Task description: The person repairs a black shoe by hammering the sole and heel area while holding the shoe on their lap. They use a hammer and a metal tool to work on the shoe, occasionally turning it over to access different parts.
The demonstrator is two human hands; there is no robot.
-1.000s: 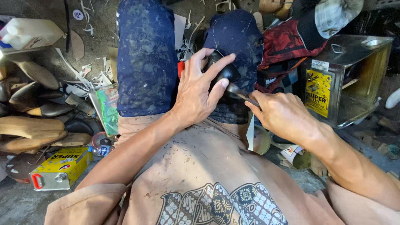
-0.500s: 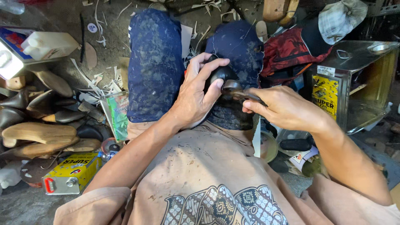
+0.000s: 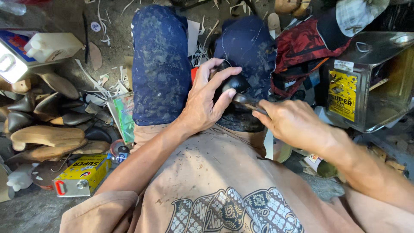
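My left hand (image 3: 207,98) wraps over a black shoe upper (image 3: 236,82) that rests on my right knee, fingers curled around its rounded top. My right hand (image 3: 290,120) grips a slim metal tool (image 3: 245,102) whose tip presses against the shoe just under my left fingers. Both knees are covered in stained dark blue trousers (image 3: 159,64). Part of the shoe is hidden by my left hand.
Wooden shoe lasts (image 3: 45,137) and dark shoe pieces lie piled at the left. A yellow glue tin (image 3: 82,173) lies near my left elbow. A large metal can (image 3: 366,82) stands at the right beside red cloth (image 3: 302,47). Scraps litter the floor.
The view has shifted slightly. My right hand has drawn a little down and right with the tool, while my left hand keeps its hold on the shoe.
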